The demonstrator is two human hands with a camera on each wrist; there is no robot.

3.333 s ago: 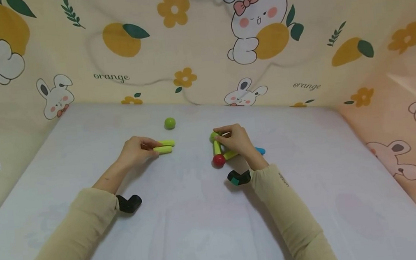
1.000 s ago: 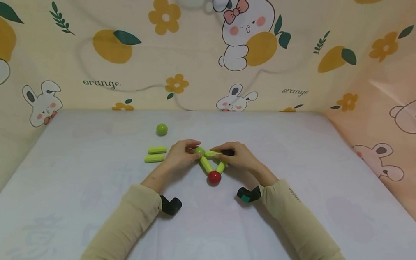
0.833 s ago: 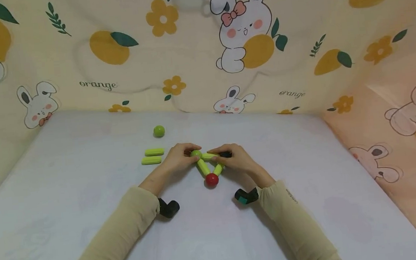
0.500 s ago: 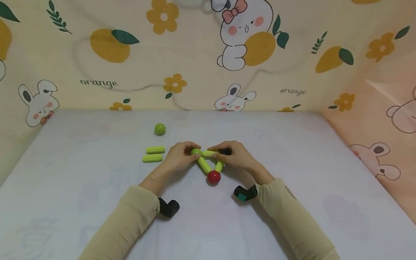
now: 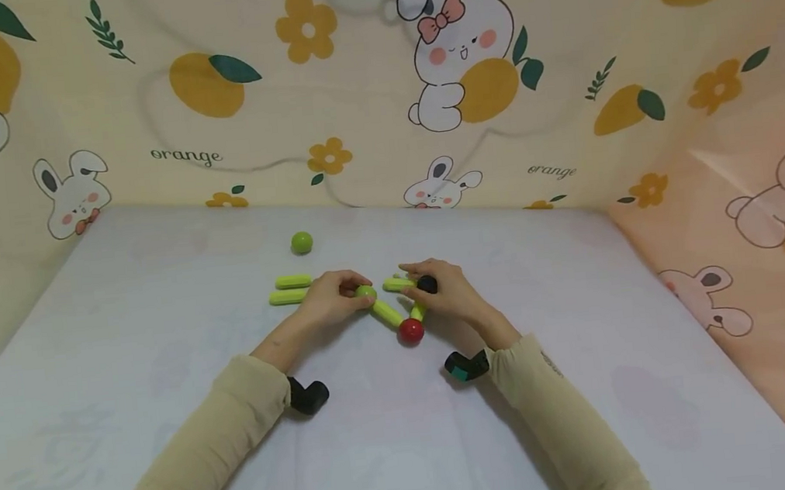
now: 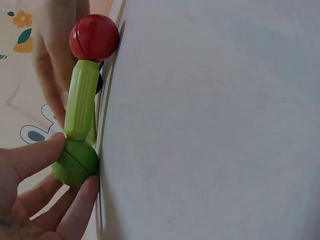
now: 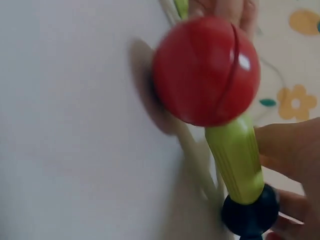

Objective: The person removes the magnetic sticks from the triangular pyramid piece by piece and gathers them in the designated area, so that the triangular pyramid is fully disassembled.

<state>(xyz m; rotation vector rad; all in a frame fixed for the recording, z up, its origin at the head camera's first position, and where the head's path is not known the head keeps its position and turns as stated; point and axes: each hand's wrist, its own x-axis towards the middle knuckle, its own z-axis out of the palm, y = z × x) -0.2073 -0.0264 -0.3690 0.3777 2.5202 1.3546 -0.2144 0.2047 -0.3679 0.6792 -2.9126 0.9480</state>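
Observation:
A red ball [image 5: 411, 331] joins two yellow-green rods in a V on the table. One rod [image 6: 80, 100] leads to a green ball [image 6: 75, 162], which my left hand [image 5: 332, 297] pinches between thumb and fingers. The other rod [image 7: 236, 160] runs to a black ball [image 7: 250, 210], held by my right hand [image 5: 447, 287] and partly covered by its fingers. From the black ball's side a third yellow-green rod [image 5: 398, 284] points left, its end apart from the green ball. The right index finger reaches out above that rod.
Two loose yellow-green rods, a far rod [image 5: 294, 282] and a near rod [image 5: 288, 296], lie side by side left of my left hand. Farther back sits a loose green ball [image 5: 302, 243]. A patterned cloth [image 5: 254, 101] rises behind the white table [image 5: 396, 447].
My left hand laid down two rods and moved right to the green ball. Over the last half second it shifted left with the ball, opening a gap to the upper rod and widening the V.

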